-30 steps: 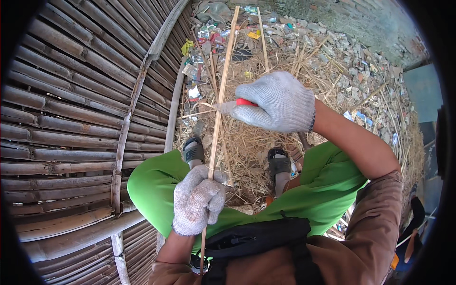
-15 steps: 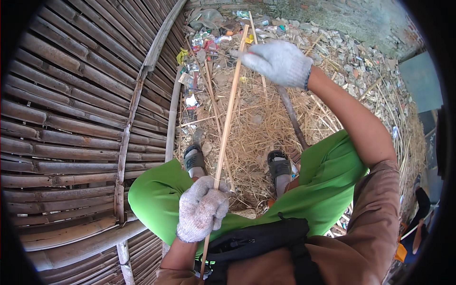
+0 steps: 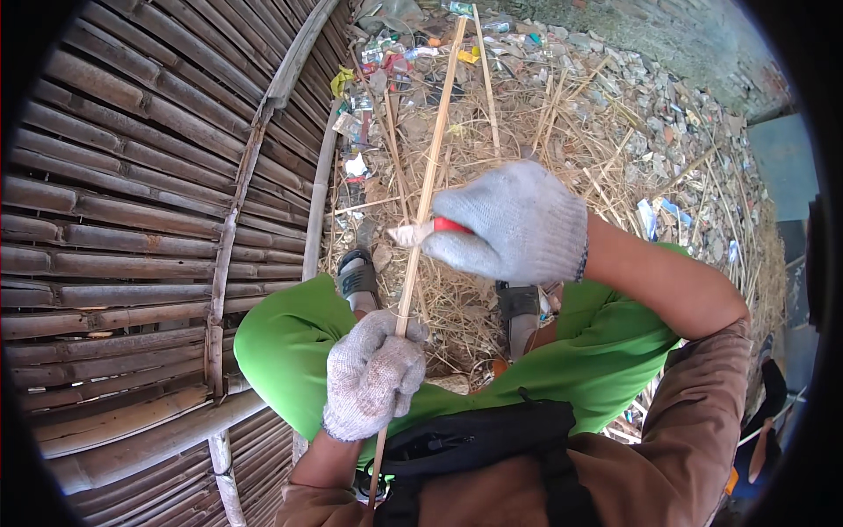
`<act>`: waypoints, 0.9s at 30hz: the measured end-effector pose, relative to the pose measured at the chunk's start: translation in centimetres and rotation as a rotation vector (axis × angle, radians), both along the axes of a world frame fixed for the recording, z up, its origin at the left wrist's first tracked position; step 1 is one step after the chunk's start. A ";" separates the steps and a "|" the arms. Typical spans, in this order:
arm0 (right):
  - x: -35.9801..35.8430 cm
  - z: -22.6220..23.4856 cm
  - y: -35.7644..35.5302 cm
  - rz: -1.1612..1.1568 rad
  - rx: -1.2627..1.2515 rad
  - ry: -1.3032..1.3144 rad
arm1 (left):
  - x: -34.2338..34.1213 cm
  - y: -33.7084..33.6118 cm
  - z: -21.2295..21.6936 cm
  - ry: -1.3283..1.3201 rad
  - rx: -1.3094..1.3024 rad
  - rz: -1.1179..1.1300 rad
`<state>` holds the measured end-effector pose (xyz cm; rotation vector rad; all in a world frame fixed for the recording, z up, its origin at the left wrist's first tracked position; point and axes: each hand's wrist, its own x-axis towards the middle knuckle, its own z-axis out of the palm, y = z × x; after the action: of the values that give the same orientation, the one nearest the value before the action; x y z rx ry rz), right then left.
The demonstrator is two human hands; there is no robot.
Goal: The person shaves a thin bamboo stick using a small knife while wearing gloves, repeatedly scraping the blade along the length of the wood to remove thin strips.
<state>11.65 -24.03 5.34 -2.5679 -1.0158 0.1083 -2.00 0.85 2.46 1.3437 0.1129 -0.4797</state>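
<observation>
A long, pale bamboo strip (image 3: 428,189) slants up from my lap toward the littered ground ahead. My left hand (image 3: 373,376), in a knitted work glove, is closed around its lower part, and the thin end runs on below the fist. Farther up the strip, my gloved right hand (image 3: 514,224) grips a small red-handled tool (image 3: 452,227). Its pale, pointed end (image 3: 409,234) lies across the strip. The fingers hide most of the tool, so its exact kind does not show.
On the left stands a wall of bamboo slats (image 3: 149,237). Straw (image 3: 474,316) and rubbish cover the ground, with another thin strip (image 3: 487,88) lying there. My green-clad knees and sandalled feet flank the bamboo strip. A black waist bag (image 3: 474,439) sits across my lap.
My right hand has come down along the strip toward me, from near its far end to about its middle, and the red tool now shows. My left hand has risen slightly, still gripping.
</observation>
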 end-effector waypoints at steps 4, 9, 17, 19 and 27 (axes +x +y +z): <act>3.8 -0.1 -2.6 -0.182 -0.053 -0.027 | -0.3 0.0 0.0 -0.030 0.050 -0.053; 9.7 -0.1 -7.4 -0.327 -0.093 -0.186 | -0.5 -0.1 0.0 -0.014 0.074 -0.101; 6.8 -2.2 -3.3 -0.128 -0.097 -0.095 | 0.0 0.0 -0.4 -0.060 0.088 0.008; 3.0 -2.1 -1.1 -0.020 -0.109 0.005 | 0.3 -0.6 0.0 -0.016 0.094 0.056; 0.4 -1.2 -0.5 0.028 0.014 0.007 | 0.2 -0.3 0.1 -0.060 0.229 0.012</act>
<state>12.08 -24.49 4.14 -2.5395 -1.0462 0.1172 -1.77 0.54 2.56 1.5792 0.1292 -0.4253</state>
